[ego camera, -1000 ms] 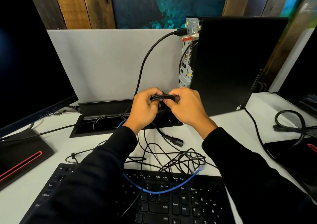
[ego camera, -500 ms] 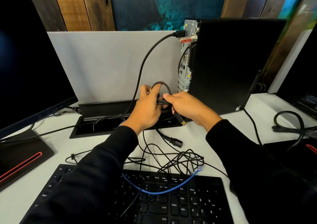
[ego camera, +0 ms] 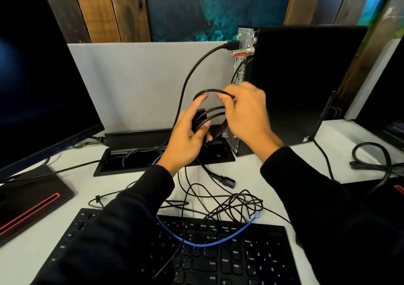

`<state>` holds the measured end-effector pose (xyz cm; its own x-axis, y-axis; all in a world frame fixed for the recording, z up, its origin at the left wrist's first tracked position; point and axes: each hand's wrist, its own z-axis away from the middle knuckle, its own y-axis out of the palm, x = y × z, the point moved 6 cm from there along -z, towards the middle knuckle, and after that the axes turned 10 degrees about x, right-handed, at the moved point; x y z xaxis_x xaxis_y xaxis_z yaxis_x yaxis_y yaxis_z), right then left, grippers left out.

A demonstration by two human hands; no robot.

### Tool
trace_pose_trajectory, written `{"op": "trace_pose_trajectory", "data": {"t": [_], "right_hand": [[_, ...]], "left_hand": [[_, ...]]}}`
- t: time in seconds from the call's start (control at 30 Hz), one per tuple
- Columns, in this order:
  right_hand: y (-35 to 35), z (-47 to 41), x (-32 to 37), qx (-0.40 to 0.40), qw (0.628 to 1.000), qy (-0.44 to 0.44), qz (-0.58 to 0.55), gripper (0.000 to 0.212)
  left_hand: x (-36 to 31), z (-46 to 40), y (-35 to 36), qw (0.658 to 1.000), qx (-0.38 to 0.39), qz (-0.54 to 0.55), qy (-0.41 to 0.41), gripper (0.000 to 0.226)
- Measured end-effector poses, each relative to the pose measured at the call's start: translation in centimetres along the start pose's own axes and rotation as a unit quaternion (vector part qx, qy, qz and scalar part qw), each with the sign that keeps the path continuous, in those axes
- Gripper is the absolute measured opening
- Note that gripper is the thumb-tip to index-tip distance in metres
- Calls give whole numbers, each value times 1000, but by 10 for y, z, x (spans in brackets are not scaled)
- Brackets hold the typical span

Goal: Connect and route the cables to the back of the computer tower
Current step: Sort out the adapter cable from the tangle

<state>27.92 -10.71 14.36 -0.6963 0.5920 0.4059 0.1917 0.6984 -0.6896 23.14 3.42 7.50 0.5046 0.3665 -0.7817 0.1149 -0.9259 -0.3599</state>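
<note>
A black computer tower (ego camera: 301, 83) stands at the back right, its metal rear panel (ego camera: 242, 66) facing left. One black cable (ego camera: 188, 81) is plugged in near the panel's top. Both hands hold a coiled black cable (ego camera: 212, 114) in front of the panel. My left hand (ego camera: 185, 140) grips the coil's loops from below. My right hand (ego camera: 244, 112) pinches the top loop, fingers curled round it. A loose black power plug (ego camera: 227, 181) and a blue network cable (ego camera: 209, 241) lie on the desk among tangled thin black cables (ego camera: 236, 204).
A black keyboard (ego camera: 218, 258) lies at the front edge. A monitor (ego camera: 41, 81) with a red-striped base (ego camera: 28, 204) stands on the left. A black cable tray (ego camera: 135, 151) is set into the desk before a grey divider (ego camera: 140, 81). More black cable (ego camera: 371, 156) coils at the right.
Both hands rose with the coiled cable toward the tower's rear panel. The right hand moved up to pinch the top loop, and the coil opened into wider loops.
</note>
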Motion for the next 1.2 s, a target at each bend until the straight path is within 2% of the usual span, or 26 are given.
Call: {"op": "trace_pose_trajectory", "data": {"t": [0.07, 0.13, 0.23, 0.3, 0.4, 0.47, 0.6, 0.67, 0.77, 0.83, 0.87, 0.93, 1.0, 1.1, 1.17, 1.2], "right_hand": [[-10, -1, 1, -25, 999, -10, -23, 24], [-14, 0, -4, -17, 1000, 5, -26, 29], [-18, 5, -20, 10, 999, 32, -6, 43], [-20, 7, -29, 23, 999, 36, -27, 48], [-16, 10, -37, 48, 995, 39, -84, 46], [-18, 12, -34, 22, 994, 27, -100, 42], [-33, 8, -13, -45, 996, -22, -80, 37], [-37, 5, -3, -65, 995, -44, -67, 34], [-38, 3, 0, -77, 993, -51, -72, 33], [-33, 1, -3, -64, 994, -46, -72, 34], [-28, 0, -5, -46, 996, -45, -65, 31], [-19, -3, -11, -9, 998, -48, -39, 20], [-9, -4, -14, 34, 998, -45, -6, 23], [-2, -8, -4, 77, 995, -43, 41, 20], [-3, -14, 1, 83, 995, -32, 48, 15], [-5, -17, 6, 87, 995, -27, 42, 19]], "left_hand": [[-2, 4, 3, 999, -26, 40, 18, 45], [1, 6, 2, 996, -57, 71, 9, 37], [9, 9, -5, 986, -93, 136, -27, 45], [10, 10, -5, 987, -65, 138, -39, 50], [12, 6, 6, 995, 13, 74, -68, 53], [18, 2, 10, 995, 18, 25, -91, 47], [20, -6, 15, 995, 19, 5, -94, 29], [18, -7, 12, 995, -2, 23, -96, 33], [22, -8, 2, 982, -75, 90, -149, 53], [25, -8, -3, 975, -122, 91, -162, 56], [27, -8, -3, 976, -121, 79, -164, 55], [31, -7, 1, 981, -79, 70, -160, 51], [26, -6, -1, 988, -27, 36, -146, 55], [3, -21, -13, 989, 5, -125, -77, 58], [-10, -34, -14, 984, 43, -164, -58, 42], [-10, -38, -17, 987, 57, -134, -67, 27]]}}
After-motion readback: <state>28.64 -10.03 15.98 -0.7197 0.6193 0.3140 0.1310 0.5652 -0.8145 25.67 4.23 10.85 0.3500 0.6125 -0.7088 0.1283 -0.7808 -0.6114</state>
